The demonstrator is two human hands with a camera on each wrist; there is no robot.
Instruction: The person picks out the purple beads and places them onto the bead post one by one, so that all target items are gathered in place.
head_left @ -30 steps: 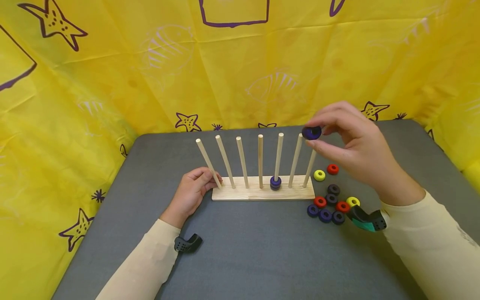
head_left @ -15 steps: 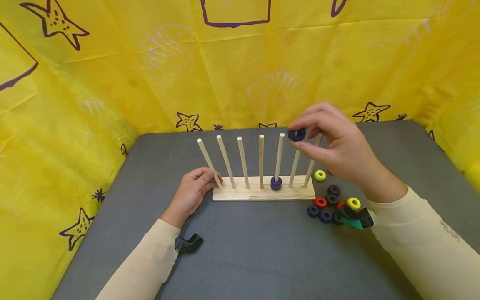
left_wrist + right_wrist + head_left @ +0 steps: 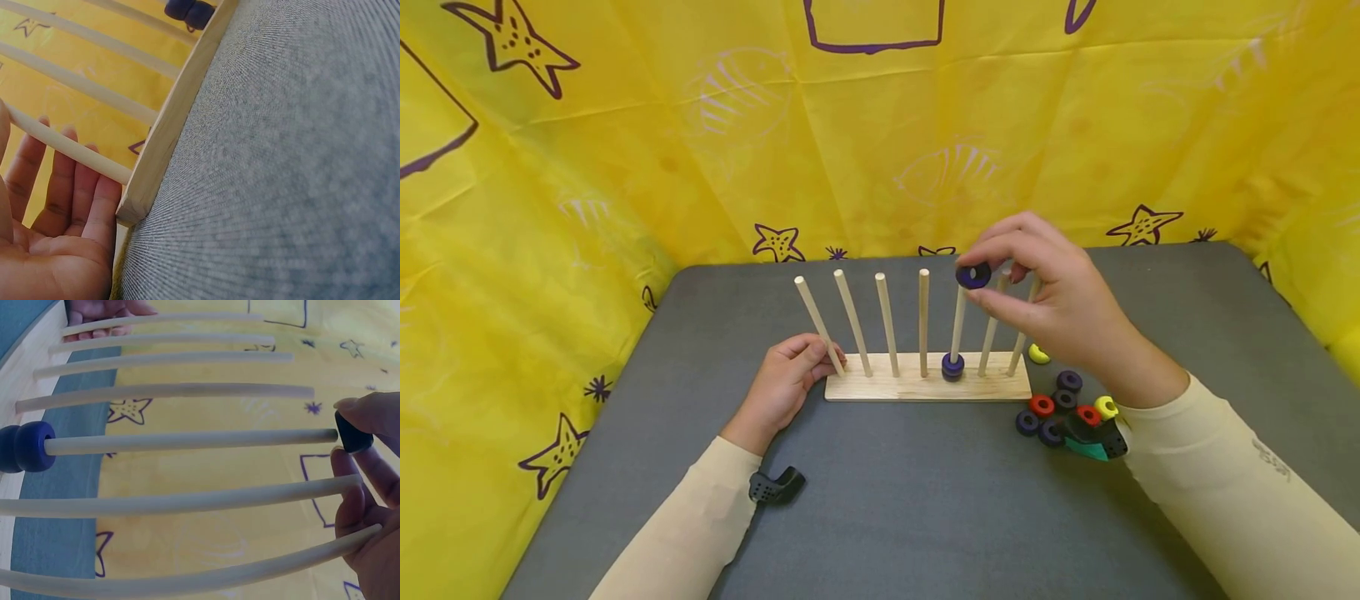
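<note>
A wooden peg rack [image 3: 917,387] with several upright pegs stands on the table. Two dark blue rings [image 3: 952,367] sit stacked at the bottom of its fifth peg from the left. My right hand [image 3: 1045,292] pinches another dark blue ring [image 3: 974,275] between thumb and fingertips. In the right wrist view that ring [image 3: 354,432] is right at the tip of the fifth peg [image 3: 194,440]; whether the tip is inside the hole cannot be told. My left hand [image 3: 784,379] holds the leftmost peg [image 3: 72,149] low down, thumb in front and fingers behind.
Right of the rack lie loose rings: red ones [image 3: 1042,406], yellow ones [image 3: 1039,354] and several dark ones [image 3: 1027,422], partly hidden under the right wrist's black strap [image 3: 1093,437]. Grey cloth [image 3: 925,500] covers the table. Yellow patterned fabric [image 3: 865,150] hangs behind.
My right hand has carried the dark blue ring leftward and slightly down, from above the rack's right end to the top of the fifth peg. The left hand stays on its peg.
</note>
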